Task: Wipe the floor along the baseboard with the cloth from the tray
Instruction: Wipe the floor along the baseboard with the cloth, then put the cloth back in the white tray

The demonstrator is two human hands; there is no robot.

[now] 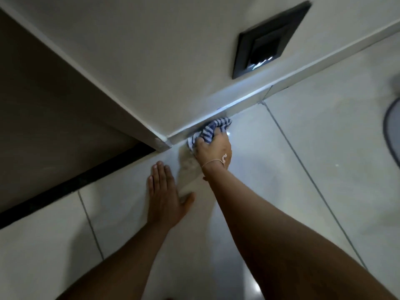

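A blue and white striped cloth [211,131] is bunched on the pale floor tiles, pressed against the foot of the light baseboard [249,100] near the wall's outer corner. My right hand [213,153] grips the cloth from behind, with a thin bracelet on the wrist. My left hand [164,198] lies flat on the floor, palm down and fingers together, a little nearer to me and to the left of the cloth. It holds nothing. The tray is not in view.
A dark square wall plate [270,40] sits low on the wall above the baseboard. A dark threshold strip [75,185] runs along the floor on the left, by the wall corner [162,144]. The rim of a round grey object [391,131] shows at the right edge.
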